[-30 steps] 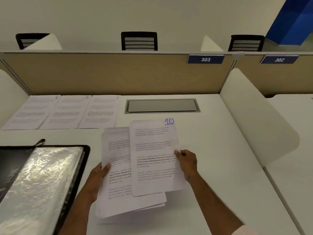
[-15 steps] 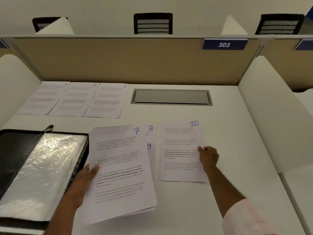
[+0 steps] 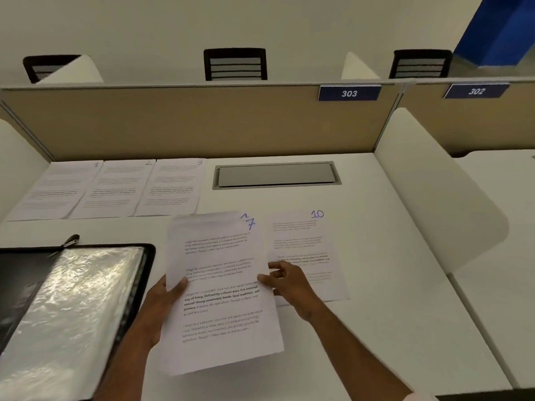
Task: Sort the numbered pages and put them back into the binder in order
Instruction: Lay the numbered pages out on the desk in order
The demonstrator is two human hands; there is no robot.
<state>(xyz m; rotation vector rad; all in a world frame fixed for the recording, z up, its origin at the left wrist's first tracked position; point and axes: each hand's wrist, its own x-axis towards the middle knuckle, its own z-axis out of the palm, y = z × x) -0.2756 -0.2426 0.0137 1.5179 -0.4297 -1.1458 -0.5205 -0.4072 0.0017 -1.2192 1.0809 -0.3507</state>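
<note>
A stack of printed pages (image 3: 220, 285) with page 7 on top is held above the desk. My left hand (image 3: 163, 302) grips its left edge, thumb on top. My right hand (image 3: 285, 282) pinches the right edge of the top sheet. Page 10 (image 3: 307, 244) lies flat on the desk just right of the stack, partly behind my right hand. Pages 1 (image 3: 55, 189), 2 (image 3: 115, 186) and 3 (image 3: 173, 186) lie side by side at the back left. The open black binder (image 3: 72, 308) with shiny plastic sleeves sits at the left.
A grey cable hatch (image 3: 275, 175) is set into the desk at the back. A tan partition (image 3: 188, 120) closes the back, white curved dividers (image 3: 434, 204) the sides. Chairs stand beyond the partition.
My right hand let go of page 10, which now lies on the desk, and moved left to pinch the right edge of the stack's top sheet. The stack rose slightly.
</note>
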